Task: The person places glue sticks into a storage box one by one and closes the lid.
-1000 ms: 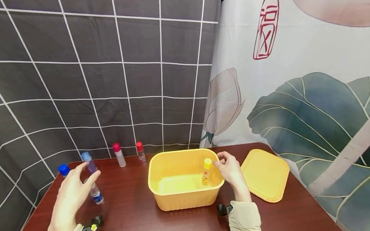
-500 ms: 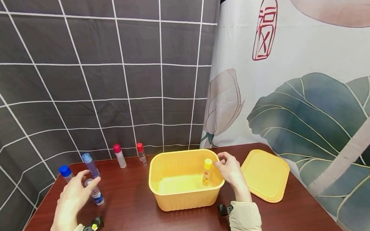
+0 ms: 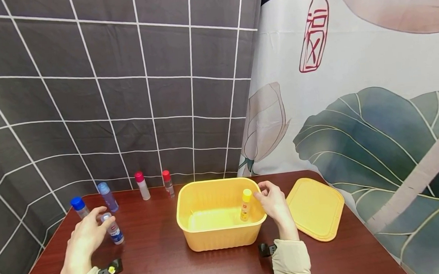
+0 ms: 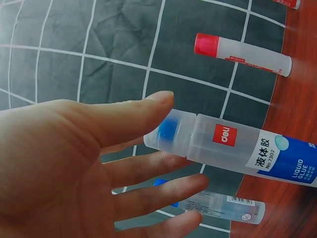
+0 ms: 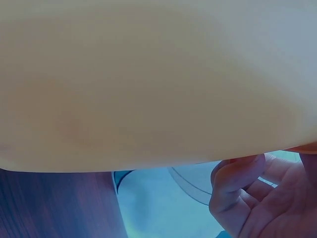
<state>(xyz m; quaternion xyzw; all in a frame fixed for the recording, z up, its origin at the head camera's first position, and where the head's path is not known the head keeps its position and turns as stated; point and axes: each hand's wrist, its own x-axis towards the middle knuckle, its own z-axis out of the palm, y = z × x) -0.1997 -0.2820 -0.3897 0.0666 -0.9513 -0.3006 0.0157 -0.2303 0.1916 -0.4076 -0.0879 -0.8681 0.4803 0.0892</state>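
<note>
My left hand reaches around the cap of a clear liquid glue bottle, which stands upright on the table. In the left wrist view the thumb lies along one side of the glue bottle's cap, while the loosely extended fingers spread past the other side. My right hand holds the right rim of a yellow plastic box, fingertips at the edge. Inside that box, near the right wall, a yellow-capped glue stick stands upright. The box's wall fills most of the right wrist view.
Beyond the left hand stand a blue-capped bottle and a light-blue-capped bottle. Farther right are a white tube with a crimson cap and a clear red-capped bottle. A yellow lid lies flat right of the box.
My left hand has lowered and drawn in its thumb and fingers about the liquid glue bottle's cap. The right hand keeps its place on the box rim.
</note>
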